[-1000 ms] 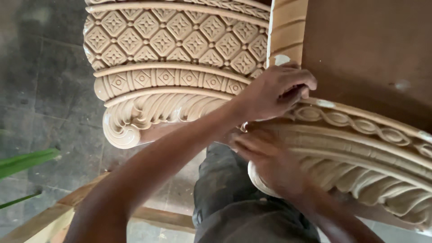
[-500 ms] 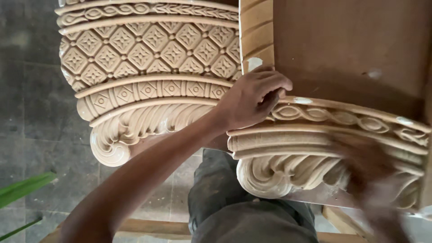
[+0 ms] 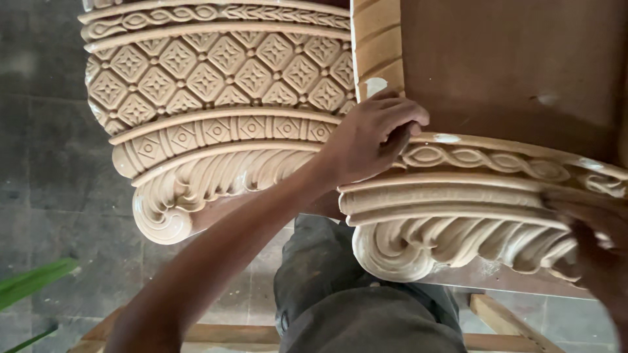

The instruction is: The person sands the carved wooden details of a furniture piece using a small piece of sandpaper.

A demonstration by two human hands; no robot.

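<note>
Both hands on a carved wooden furniture piece, right at the corner joint

The left hand (image 3: 373,134) was curled loosely, fingers bent onto the braided moulding strip (image 3: 497,160) where it met the corner post (image 3: 376,39), pressing rather than gripping anything. The right hand (image 3: 598,248) sat at about 4 o'clock against the scalloped lower carving (image 3: 458,242), too blurred and cropped to tell how open it was. The diamond-lattice panel (image 3: 216,68) ran off toward 10 o'clock, and the plain brown panel (image 3: 510,59) filled 1 o'clock. My guess at the risk: pale filler patches near the corner looked soft, so a sliding fingertip could've smeared them, and leaning hard on those thin scroll tips might've chipped one.
</note>
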